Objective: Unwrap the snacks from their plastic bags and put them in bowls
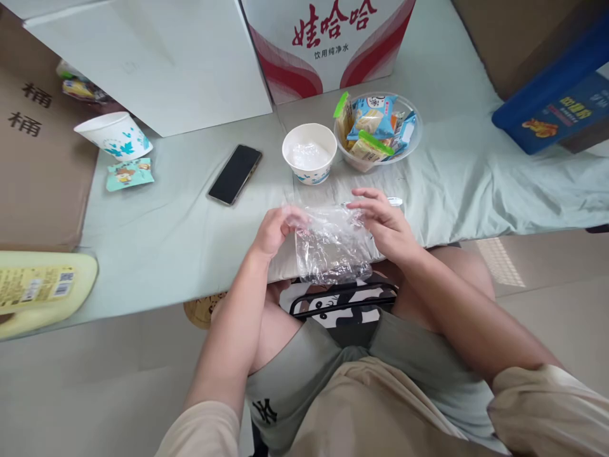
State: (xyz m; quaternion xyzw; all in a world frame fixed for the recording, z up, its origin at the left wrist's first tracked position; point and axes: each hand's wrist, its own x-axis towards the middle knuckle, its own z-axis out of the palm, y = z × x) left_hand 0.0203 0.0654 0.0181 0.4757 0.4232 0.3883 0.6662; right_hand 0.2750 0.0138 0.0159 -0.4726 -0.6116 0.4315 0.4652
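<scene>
A crinkled clear plastic bag hangs between my hands at the table's front edge, over my lap. My left hand is closed on its upper left corner, with the film partly over the fingertips. My right hand holds the upper right side near the thumb, while its upper fingers stretch out over the film. Just beyond the bag stands a white paper cup with a blue leaf print and clear crumpled plastic inside. A small white object lies partly hidden behind my right hand.
A clear plastic bowl of wrapped snacks stands beside the cup. Left of it lie a black phone, a snack packet and a tilted paper cup. White cartons, a blue container and a yellow bottle surround these.
</scene>
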